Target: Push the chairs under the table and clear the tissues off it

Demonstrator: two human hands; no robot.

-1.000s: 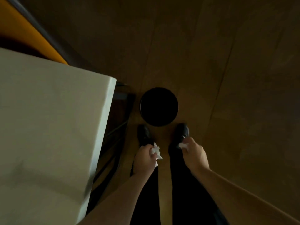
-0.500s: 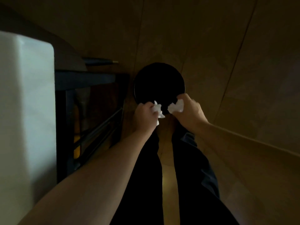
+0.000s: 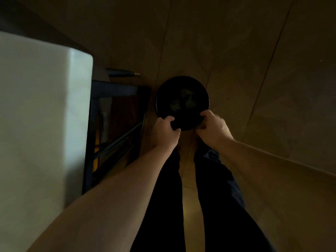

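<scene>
A round black bin [image 3: 182,84] stands on the wooden floor just ahead of my feet. Faint pale crumpled tissues [image 3: 183,100] lie inside it. My left hand [image 3: 166,132] hovers over the bin's near-left rim, fingers and thumb loosely apart, nothing white in it. At the near-right rim my right hand [image 3: 213,128] is held the same way, no tissue showing. The white table [image 3: 45,124] fills the left side; the part of its top that I can see is bare.
Under the table's edge there is a dark metal frame [image 3: 112,142] with crossbars, close to the bin's left. A dark leg with a pale tip [image 3: 123,73] lies beyond it. My dark-trousered legs [image 3: 200,197] run down the middle. Open wooden floor [image 3: 254,70] spreads right.
Both hands held white tissues and moved forward over the bin. Now the tissues are out of my hands and lie inside the bin.
</scene>
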